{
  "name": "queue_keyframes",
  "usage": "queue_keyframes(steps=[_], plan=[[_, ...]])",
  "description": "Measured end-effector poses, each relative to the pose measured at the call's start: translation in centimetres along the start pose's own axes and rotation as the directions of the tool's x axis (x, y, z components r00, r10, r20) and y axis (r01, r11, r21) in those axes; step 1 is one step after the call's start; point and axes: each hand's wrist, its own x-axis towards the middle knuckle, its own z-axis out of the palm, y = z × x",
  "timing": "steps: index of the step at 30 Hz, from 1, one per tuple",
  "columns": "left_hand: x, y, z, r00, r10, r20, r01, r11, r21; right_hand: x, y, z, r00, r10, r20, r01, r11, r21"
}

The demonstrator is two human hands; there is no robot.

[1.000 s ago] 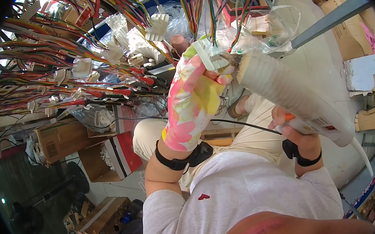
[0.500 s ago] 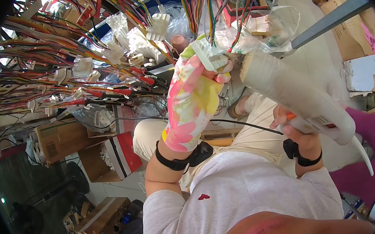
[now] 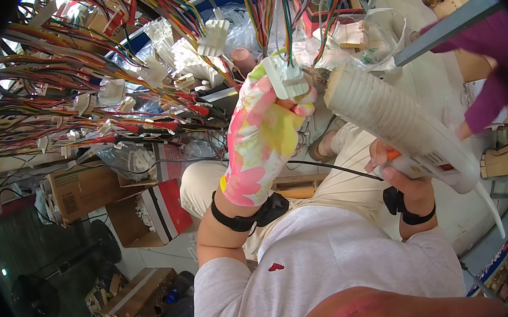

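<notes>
My left hand [image 3: 263, 123], in a flowered pink and yellow glove with bare fingertips, pinches a white plastic wire connector [image 3: 287, 79]. Coloured wires run up out of its top. My right hand [image 3: 415, 188] is wrapped round the handle of a white hot glue gun [image 3: 395, 113] with a ribbed barrel and an orange trigger. The gun's dark nozzle points left, close against the connector's right side; I cannot tell whether they touch. A pale glue stick [image 3: 492, 211] sticks out of the gun's rear.
Bundles of coloured wires [image 3: 72, 78] with white connectors hang at the upper left. Behind them stands a blue-rimmed container [image 3: 213, 3] with white parts and plastic bags. A grey metal bar [image 3: 447, 27] juts in from the right. A co-worker's purple sleeve [image 3: 497, 52] is beyond it. Cardboard boxes [image 3: 87, 191] stand left.
The glue gun has tilted slightly and shows sharper. The connector has turned a little in my left hand. The purple-clothed co-worker has moved from the lower right to the upper right.
</notes>
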Motion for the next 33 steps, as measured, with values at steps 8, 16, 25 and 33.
queue_keyframes(steps=[8,16,25,33], plan=[[-0.1,0.2,0.4,0.999,-0.028,0.031,0.027,1.0,0.015,-0.3,0.3,-0.2,0.999,-0.036,0.041,0.037,0.998,-0.042],[-0.7,0.2,0.4,0.999,0.024,-0.033,-0.02,0.991,0.129,-0.6,0.6,-0.8,0.997,-0.045,0.06,0.054,0.984,-0.169],[-0.5,0.2,1.6,0.993,-0.001,-0.121,0.008,0.999,0.053,-0.4,0.8,-0.3,0.999,-0.049,0.015,0.05,0.998,-0.047],[-1.2,-0.2,0.7,0.967,-0.02,-0.254,0.022,1.0,0.005,-1.0,1.1,-0.2,0.998,-0.054,0.036,0.057,0.995,-0.077]])
